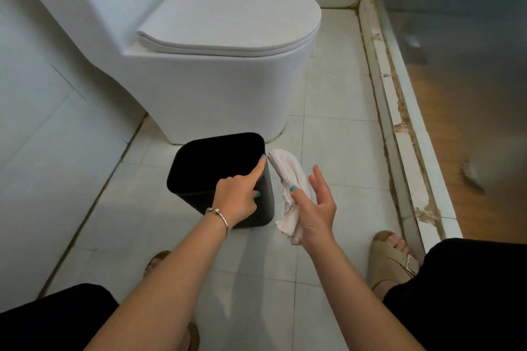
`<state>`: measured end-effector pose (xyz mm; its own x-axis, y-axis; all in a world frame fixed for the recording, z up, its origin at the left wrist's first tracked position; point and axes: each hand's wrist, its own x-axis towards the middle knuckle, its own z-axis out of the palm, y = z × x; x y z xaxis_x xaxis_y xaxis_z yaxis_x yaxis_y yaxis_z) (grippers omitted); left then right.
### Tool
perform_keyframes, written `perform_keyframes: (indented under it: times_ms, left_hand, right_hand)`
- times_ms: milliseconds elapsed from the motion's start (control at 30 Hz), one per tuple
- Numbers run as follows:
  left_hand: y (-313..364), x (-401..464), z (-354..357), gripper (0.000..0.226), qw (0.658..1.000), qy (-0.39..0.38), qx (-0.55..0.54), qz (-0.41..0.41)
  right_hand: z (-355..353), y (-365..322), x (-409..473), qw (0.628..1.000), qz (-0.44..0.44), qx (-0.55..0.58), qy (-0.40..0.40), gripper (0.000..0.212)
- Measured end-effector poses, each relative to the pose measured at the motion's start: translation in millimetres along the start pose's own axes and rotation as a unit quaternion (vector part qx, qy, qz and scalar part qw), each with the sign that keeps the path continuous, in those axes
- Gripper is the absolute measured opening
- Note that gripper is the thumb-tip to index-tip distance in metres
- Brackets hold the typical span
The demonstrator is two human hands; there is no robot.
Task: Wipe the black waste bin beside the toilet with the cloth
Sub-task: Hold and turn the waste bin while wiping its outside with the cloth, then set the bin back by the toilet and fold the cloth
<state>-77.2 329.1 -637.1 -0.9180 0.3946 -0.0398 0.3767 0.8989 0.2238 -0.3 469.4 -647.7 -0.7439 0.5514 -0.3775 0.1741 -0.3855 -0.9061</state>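
Observation:
A black waste bin [199, 162], open at the top, stands on the tiled floor just in front of the toilet [216, 71]. My left hand [236, 196] grips the bin's right rim, with the forefinger along the edge and the thumb on the outer wall. My right hand [316, 208] is just to the right of the bin, thumb pinching a crumpled white cloth [288, 177] while the other fingers are spread. The cloth hangs beside the bin's right wall, close to it; I cannot tell whether it touches.
The white toilet has its lid down. A tiled wall [42, 122] runs along the left. A raised, stained kerb [399, 128] runs along the right, with a brownish wet floor beyond. My sandalled feet [390, 259] and dark-clothed knees are at the bottom.

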Motion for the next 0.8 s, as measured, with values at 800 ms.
perform_keyframes:
  times_ms: [800]
  left_hand:
    - [-25.4,-13.3,46.6,0.027,0.969,0.222,-0.097,-0.045]
  right_hand:
    - [2.2,10.2,-0.8,1.0,0.011,0.02,-0.006,0.067]
